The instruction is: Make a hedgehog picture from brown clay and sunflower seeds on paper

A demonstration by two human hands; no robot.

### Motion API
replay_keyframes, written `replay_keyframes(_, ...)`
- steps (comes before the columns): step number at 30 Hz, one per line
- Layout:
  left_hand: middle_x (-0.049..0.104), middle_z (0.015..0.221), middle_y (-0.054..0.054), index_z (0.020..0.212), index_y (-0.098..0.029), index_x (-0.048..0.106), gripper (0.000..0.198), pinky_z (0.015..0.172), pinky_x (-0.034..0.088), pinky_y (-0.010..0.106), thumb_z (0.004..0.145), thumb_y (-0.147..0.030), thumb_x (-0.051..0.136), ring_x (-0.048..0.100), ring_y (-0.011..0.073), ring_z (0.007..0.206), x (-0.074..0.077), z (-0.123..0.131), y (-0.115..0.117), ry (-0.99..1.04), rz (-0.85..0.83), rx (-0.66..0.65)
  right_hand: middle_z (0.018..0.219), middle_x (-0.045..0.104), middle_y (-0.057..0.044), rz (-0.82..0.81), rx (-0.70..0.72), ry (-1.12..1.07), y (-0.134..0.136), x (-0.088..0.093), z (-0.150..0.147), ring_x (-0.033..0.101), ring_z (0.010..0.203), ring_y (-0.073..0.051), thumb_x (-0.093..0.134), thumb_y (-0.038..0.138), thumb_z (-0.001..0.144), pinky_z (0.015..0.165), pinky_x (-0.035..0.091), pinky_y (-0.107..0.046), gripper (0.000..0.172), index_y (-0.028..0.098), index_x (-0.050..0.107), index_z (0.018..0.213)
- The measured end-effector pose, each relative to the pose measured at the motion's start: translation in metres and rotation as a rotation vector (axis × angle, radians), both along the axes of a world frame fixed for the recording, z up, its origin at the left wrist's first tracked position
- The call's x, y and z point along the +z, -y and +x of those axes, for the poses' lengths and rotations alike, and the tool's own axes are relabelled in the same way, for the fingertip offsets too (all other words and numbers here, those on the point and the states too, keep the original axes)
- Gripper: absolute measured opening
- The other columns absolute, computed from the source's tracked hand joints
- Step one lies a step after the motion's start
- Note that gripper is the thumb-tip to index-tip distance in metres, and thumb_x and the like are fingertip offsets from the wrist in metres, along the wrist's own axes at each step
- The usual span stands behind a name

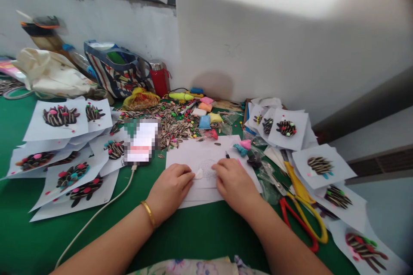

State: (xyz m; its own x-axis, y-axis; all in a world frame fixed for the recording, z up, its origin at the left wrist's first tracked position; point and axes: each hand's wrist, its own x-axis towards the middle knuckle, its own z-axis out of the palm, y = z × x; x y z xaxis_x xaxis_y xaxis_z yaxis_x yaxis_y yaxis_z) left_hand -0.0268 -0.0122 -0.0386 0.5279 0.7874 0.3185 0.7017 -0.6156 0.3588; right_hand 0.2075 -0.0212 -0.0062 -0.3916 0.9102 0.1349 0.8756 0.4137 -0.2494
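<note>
A white sheet of paper [180, 154] lies before me on top of another sheet, with a faint grey drawing [209, 166] in its middle. On the drawing's left side is a small flattened piece of white modelling clay [199, 173]. My left hand [171, 187] rests on the paper, fingers drawn together and tips at the clay's edge. From the other side, my right hand [237, 182] bends its fingers down onto the drawing; whatever is under its fingertips is hidden. Just beyond the right hand, pink clay [245, 144] and blue clay [240, 150] sit on the sheet.
Sunflower seeds [176, 126] are heaped behind the paper, beside clay packets [204, 122]. Finished seed pictures [61, 118] pile up at left; more cards [319, 165] lie at right. Scissors [298, 215] and a yellow cutter [297, 180] are by my right arm. A cabled phone [142, 142] stands left.
</note>
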Motion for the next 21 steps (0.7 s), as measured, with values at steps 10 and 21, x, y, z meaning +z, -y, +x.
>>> replay_keyframes(10, 0.053, 0.145, 0.010, 0.137, -0.019, 0.049, 0.044, 0.117, 0.032, 0.053, 0.093, -0.019, 0.051, 0.043, 0.0242, 0.139, -0.006, -0.002, -0.002, -0.091, -0.021, -0.028, 0.097, 0.065, -0.010, -0.238, -0.381, 0.416, -0.023, 0.009, 0.053, 0.065, 0.087, -0.025, 0.054, 0.022, 0.087, 0.067, 0.041, -0.032, 0.012, 0.019, 0.063, 0.094)
replay_keyframes(21, 0.065, 0.129, 0.008, 0.122, -0.022, 0.063, 0.036, 0.113, 0.035, 0.055, 0.087, -0.033, 0.064, 0.058, 0.0267, 0.119, 0.003, 0.001, 0.004, -0.101, -0.005, 0.030, 0.097, 0.067, -0.010, -0.186, -0.400, 0.420, -0.027, 0.001, 0.051, 0.067, 0.087, -0.025, 0.050, 0.012, 0.086, 0.066, 0.038, -0.030, 0.025, 0.019, 0.060, 0.107)
